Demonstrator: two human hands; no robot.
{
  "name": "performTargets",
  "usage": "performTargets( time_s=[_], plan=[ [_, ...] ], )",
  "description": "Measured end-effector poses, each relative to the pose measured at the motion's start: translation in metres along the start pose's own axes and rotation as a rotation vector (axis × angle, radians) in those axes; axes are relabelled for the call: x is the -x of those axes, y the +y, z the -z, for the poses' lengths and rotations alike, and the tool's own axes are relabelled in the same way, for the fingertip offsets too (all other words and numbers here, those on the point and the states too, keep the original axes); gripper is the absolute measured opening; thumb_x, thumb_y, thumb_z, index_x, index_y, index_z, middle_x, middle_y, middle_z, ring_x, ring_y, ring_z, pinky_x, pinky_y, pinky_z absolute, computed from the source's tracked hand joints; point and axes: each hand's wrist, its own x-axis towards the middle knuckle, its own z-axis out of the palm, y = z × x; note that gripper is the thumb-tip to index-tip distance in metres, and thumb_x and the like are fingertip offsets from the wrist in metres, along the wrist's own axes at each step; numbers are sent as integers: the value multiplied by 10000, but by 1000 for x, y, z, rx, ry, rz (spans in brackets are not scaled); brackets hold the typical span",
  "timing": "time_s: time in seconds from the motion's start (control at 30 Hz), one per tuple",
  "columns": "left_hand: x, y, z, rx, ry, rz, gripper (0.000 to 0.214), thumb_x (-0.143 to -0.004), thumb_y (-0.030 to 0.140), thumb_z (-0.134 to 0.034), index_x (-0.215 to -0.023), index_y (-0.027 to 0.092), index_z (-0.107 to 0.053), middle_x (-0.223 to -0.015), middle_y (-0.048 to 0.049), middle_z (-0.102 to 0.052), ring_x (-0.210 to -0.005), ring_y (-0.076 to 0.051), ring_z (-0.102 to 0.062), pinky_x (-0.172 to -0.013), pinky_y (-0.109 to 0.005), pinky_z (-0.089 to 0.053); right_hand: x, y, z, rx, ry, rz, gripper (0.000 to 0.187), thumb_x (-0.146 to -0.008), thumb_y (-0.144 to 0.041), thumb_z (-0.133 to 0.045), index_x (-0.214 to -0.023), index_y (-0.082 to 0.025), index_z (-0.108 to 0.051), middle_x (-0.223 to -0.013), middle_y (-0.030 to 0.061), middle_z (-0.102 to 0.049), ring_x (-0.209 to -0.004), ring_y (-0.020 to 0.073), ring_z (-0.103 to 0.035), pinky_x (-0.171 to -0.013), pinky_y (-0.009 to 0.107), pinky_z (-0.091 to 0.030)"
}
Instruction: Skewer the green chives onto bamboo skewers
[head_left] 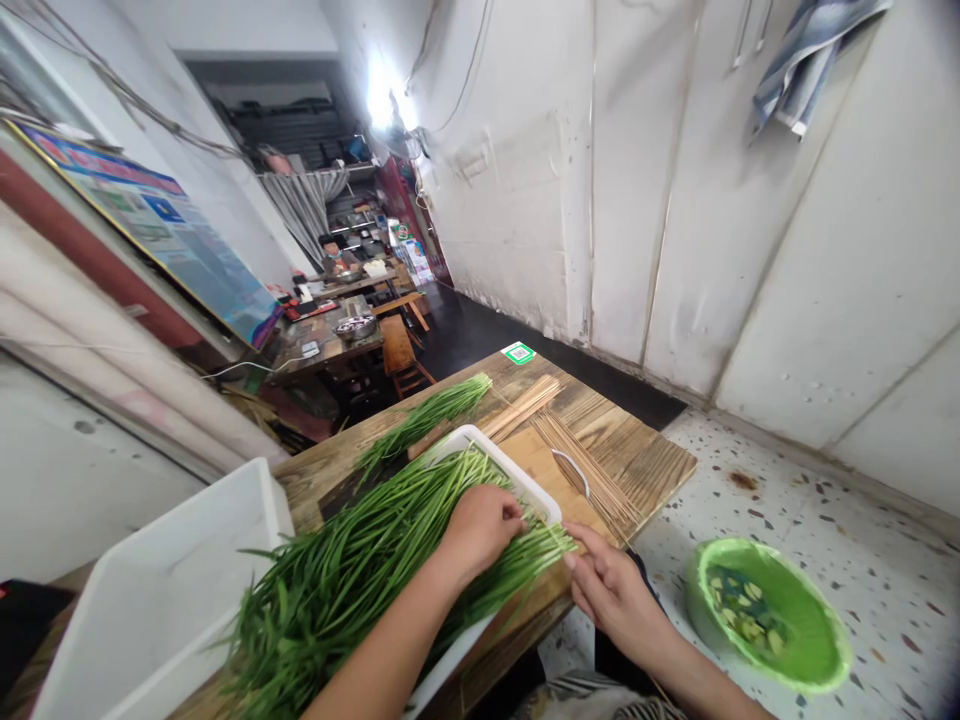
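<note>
While your left hand curls over long, leafy green stalks heaped in a white rectangular plastic tray at seven o'clock, your right hand has its fingertips at their pale ends, at five; I cannot tell whether either grips any. Thin tan wooden skewers lie at four o'clock.

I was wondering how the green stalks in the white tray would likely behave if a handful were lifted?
The green stalks would probably flop at their leafy ends, which bend and spread. Each looks slender, so a handful is likely light. They lie loose with no tie showing, so some may slip out.
</note>
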Motion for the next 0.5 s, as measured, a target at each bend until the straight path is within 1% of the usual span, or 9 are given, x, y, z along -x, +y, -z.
performTargets(
  time_s=[0.1, 0.17, 0.23, 0.37, 0.5],
  plan=[
    [0, -5, -3, 247, 38, 74, 178, -672, 288, -568, -726, 178, -697, -663, -10, -677, -613, -150, -579, -576, -225, -392, 1, -3, 0, 11, -3, 3, 424, -875, -367, -431, -1203, -100, -399, -462, -110, -306, -370, 50, -290, -370, 181, -212],
    [1, -7, -5, 393, 80, 90, 225, -667, 278, -566, -816, 175, -700, -741, -15, -697, -682, -161, -605, -644, -235, -429, 1, -5, 0, 6, -8, 2, 419, -873, -364, -437, -1196, -99, -403, -467, -109, -310, -371, 50, -291, -372, 182, -217],
    [3, -7, -4, 491, 110, 92, 244, -676, 274, -551, -838, 171, -702, -769, -19, -705, -714, -167, -615, -685, -246, -445, 1, -7, 0, 0, -12, 1, 411, -873, -360, -438, -1189, -100, -405, -473, -108, -315, -376, 50, -294, -376, 183, -221],
    [7, -1, 2, 547, 146, 89, 221, -700, 288, -520, -710, 167, -705, -700, -17, -698, -706, -171, -613, -702, -252, -451, -2, -10, 0, -22, -23, -17, 410, -862, -376, -448, -1170, -108, -411, -476, -114, -303, -367, 48, -279, -366, 181, -201],
    [10, 3, 6, 573, 135, 92, 231, -715, 303, -516, -702, 153, -692, -705, -12, -693, -723, -165, -611, -720, -243, -449, -5, -15, -1, -34, -22, -39, 425, -843, -413, -461, -1139, -111, -425, -473, -118, -288, -355, 48, -263, -353, 179, -190]
  ],
)
